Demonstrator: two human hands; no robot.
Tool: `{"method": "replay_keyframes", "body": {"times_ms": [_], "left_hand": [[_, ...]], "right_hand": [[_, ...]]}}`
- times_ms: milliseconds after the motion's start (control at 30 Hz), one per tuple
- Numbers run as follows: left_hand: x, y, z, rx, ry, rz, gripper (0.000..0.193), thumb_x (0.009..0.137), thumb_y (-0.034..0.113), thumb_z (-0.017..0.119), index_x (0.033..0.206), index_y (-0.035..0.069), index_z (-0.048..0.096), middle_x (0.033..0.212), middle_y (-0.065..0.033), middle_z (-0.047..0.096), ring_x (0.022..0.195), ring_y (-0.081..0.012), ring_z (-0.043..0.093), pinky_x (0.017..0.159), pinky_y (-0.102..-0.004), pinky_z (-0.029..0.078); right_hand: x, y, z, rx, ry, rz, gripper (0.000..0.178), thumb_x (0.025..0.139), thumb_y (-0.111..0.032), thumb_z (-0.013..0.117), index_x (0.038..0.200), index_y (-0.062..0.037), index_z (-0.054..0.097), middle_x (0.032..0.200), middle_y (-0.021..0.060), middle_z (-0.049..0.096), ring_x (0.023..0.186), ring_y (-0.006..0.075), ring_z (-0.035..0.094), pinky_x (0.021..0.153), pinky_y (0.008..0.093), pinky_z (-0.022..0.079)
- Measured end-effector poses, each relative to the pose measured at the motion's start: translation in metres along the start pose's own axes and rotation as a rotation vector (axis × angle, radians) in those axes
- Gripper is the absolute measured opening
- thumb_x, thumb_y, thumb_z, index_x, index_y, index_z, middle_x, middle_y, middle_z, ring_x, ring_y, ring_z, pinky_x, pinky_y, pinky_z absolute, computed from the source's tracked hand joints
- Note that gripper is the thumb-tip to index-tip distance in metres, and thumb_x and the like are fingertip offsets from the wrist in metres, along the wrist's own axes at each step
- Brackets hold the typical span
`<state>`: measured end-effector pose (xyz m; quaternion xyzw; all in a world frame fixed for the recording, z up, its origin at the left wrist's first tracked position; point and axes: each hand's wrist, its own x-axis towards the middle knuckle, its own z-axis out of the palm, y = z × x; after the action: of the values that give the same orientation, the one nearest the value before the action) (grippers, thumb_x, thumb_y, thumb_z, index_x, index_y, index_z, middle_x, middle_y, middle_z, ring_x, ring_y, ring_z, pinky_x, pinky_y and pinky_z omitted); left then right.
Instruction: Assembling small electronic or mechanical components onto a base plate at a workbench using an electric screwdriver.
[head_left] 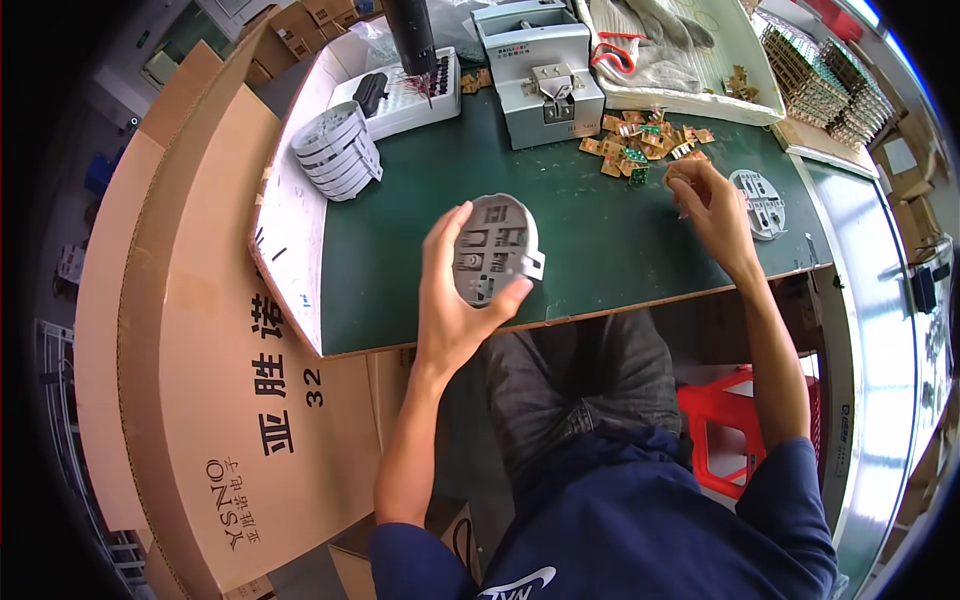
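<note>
Tilted up above the near part of the green bench is a round grey plastic housing (492, 240) with molded slots and a small side tab. My left hand (455, 300) grips it by the rim, thumb at the lower edge and fingers round the far side. At the right, my right hand (712, 200) has its fingers pinched on a small tan circuit board (680, 174), partly hidden by the fingers. Just beyond it lies a loose pile of small tan and green circuit boards (640, 145). A second round grey housing (758, 205) rests beside my right wrist.
Stacked grey housings (337, 150) stand at the bench's left side. At the back are a grey bench machine (540, 75), a white tray (690, 98) with gloves and red-handled scissors (615, 52), and a dark cylindrical tool (410, 35). Board panels (830, 80) are piled far right; a large carton (200, 300) borders the left.
</note>
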<state>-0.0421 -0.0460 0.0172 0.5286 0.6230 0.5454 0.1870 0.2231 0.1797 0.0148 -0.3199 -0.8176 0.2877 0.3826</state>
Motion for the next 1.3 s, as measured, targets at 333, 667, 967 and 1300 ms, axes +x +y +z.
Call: {"method": "replay_keyframes", "body": {"times_ms": [333, 667, 967, 1300], "left_hand": [[0.007, 0.016, 0.017, -1.613, -0.120, -0.481, 0.089, 0.097, 0.064, 0.057, 0.156, 0.000, 0.035, 0.152, -0.0317, 0.043, 0.137, -0.0443, 0.048, 0.118, -0.0523, 0.042], [0.011, 0.015, 0.017, -1.586, -0.187, -0.488, 0.091, 0.097, 0.069, 0.054, 0.155, 0.001, 0.037, 0.151, -0.0319, 0.044, 0.136, -0.0461, 0.050, 0.116, -0.0532, 0.044], [0.016, 0.017, 0.012, -1.325, -0.175, -0.429, 0.095, 0.096, 0.070, 0.055, 0.156, -0.001, 0.033, 0.151, -0.0391, 0.040, 0.134, -0.0495, 0.050, 0.115, -0.0536, 0.045], [0.015, 0.020, 0.016, -1.233, -0.117, -0.439, 0.086, 0.099, 0.064, 0.056, 0.152, -0.002, 0.039, 0.149, -0.0299, 0.047, 0.135, -0.0464, 0.051, 0.115, -0.0518, 0.046]], "right_hand": [[-0.011, -0.011, 0.005, 0.522, -0.059, 0.330, 0.041, 0.109, -0.012, 0.051, 0.149, -0.0033, 0.053, 0.095, 0.0028, 0.061, 0.081, 0.0063, 0.059, 0.071, 0.0224, 0.051], [-0.011, -0.004, 0.005, 0.590, -0.084, 0.296, 0.041, 0.107, -0.012, 0.057, 0.147, -0.0030, 0.056, 0.102, 0.0033, 0.064, 0.092, 0.0081, 0.060, 0.083, 0.0239, 0.052], [-0.012, 0.002, 0.012, 0.538, -0.044, 0.251, 0.041, 0.106, -0.015, 0.061, 0.144, 0.0006, 0.058, 0.122, 0.0074, 0.068, 0.103, 0.0117, 0.064, 0.096, 0.0274, 0.053], [-0.014, 0.003, 0.006, 0.472, -0.073, 0.315, 0.039, 0.104, -0.018, 0.065, 0.137, 0.0031, 0.062, 0.117, 0.0053, 0.069, 0.103, 0.0101, 0.063, 0.096, 0.0287, 0.053]]}}
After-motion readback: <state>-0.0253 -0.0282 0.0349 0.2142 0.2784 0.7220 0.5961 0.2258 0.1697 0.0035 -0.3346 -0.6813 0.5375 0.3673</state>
